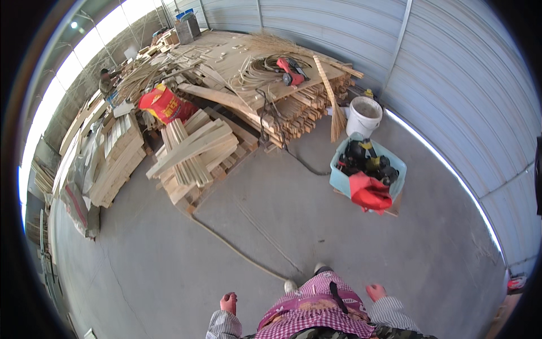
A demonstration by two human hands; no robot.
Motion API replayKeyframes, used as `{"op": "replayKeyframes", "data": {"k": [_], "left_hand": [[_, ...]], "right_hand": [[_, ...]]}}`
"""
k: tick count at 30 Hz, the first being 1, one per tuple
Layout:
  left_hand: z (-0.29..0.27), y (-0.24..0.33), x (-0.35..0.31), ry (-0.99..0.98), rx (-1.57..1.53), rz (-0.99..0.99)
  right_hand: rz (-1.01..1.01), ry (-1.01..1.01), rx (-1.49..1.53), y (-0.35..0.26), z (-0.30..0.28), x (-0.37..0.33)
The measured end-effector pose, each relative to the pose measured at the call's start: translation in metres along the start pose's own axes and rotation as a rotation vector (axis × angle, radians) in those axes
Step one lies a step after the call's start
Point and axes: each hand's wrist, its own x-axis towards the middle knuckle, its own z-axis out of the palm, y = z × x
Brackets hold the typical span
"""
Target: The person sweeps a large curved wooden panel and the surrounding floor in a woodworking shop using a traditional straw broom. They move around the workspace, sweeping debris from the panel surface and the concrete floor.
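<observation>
Hands (228,303) hang beside a magenta-and-white checked apron (319,291).

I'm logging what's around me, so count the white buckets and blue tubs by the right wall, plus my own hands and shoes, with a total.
White bucket: 1
Blue tub: 1
Hands, left hand and right hand: 2
Shoes: 2
Total: 6

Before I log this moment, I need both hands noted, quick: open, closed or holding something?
Left hand: loosely curled, no object visible in it; whether fully closed cannot be told.
Right hand: also curled, no object visible; fully closed or not, cannot be told.
</observation>
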Motion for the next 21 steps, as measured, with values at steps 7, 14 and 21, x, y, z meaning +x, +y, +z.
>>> {"op": "replayKeyframes", "data": {"k": [7,14,21], "left_hand": [[0.113,0.123,0.123,0.033,0.036,0.04],[0.201,0.185,0.177,-0.206,0.361,-0.172],[0.282,0.287,0.282,-0.152,0.226,-0.237]], "right_hand": [[0.299,-0.077,-0.219,-0.054,-0.011,0.127],[-0.185,0.173,0.018,-0.353,-0.093,0.327],[-0.408,0.071,0.023,-0.609,-0.132,0.469]]}}
